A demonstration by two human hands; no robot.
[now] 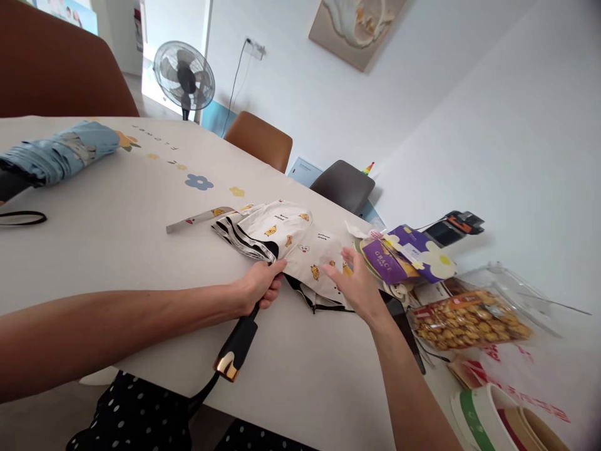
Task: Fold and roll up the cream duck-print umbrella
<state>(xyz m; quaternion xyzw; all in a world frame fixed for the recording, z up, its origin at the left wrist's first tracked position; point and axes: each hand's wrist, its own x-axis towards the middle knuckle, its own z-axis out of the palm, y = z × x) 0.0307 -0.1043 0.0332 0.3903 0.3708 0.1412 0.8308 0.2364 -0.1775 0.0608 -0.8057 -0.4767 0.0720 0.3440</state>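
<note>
A white folding umbrella (270, 219) with yellow cartoon prints and a black lining lies loosely folded on the table (141, 263). My left hand (259, 287) is closed around its shaft, just below the gathered canopy. Its black handle (237, 344) with a gold end points toward me, and a black strap hangs over the table edge. Over the right part of the canopy, my right hand (355, 283) is open with fingers apart; whether it touches the cloth I cannot tell. A narrow printed closure band (197, 219) stretches out to the left of the canopy.
A rolled blue umbrella (66, 153) lies at the far left. On the right are a purple tissue pack (389, 262), a dark tablet (402, 322), a bag of snacks (474, 319) and paper cups (493, 413). Chairs (263, 138) and a fan (184, 76) stand beyond.
</note>
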